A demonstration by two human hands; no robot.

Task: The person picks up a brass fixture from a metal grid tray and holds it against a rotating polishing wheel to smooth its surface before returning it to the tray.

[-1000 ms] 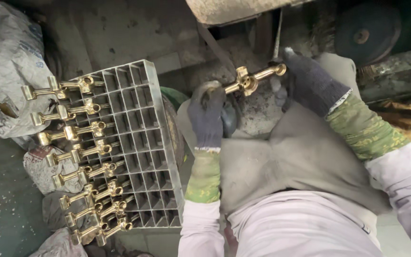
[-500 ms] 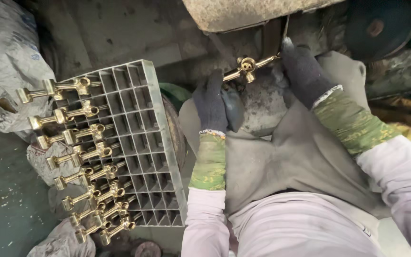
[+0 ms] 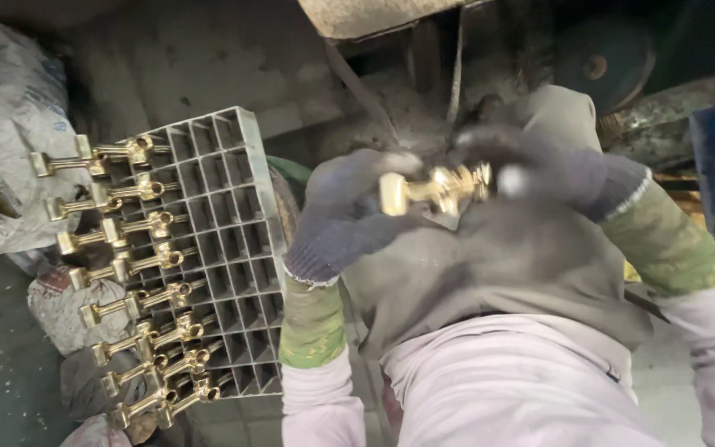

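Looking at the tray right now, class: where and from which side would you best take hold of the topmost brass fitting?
Probably by the square-ended stem of the topmost brass fitting, coming from the left. That stem juts out past the edge of the grid tray, free of the cells, while its rounded end lies over the grid.

A shiny brass fitting [image 3: 434, 190] lies level, gripped at both ends.

Motion blurs the brass fitting [image 3: 434, 189] and both gloved hands.
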